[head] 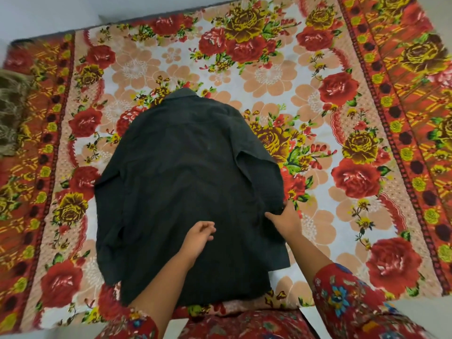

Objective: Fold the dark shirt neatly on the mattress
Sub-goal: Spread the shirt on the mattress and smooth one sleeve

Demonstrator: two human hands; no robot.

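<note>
Spread flat, back up, on floral-sheeted mattress [269,77]: dark shirt [186,172], centre of view, collar [183,94] at 12 o'clock, hem at 6 o'clock, nearest the person. Sleeves [259,167] laid down along the body, at 9 and 3 o'clock sides. At shirt's 4 o'clock edge: right hand [285,220], thumb and fingers pinching the fabric by the sleeve end. Over shirt's lower middle, toward 6 o'clock: left hand [199,237], fingers loosely curled, narrow gap, holding nothing; touching the fabric or just above it, cannot tell. Hands near each other, not touching. Brown patterned cloth [11,118] at 9 o'clock edge of view. Red floral garment [354,302] on both arms, at 5 and 7 o'clock.
</note>
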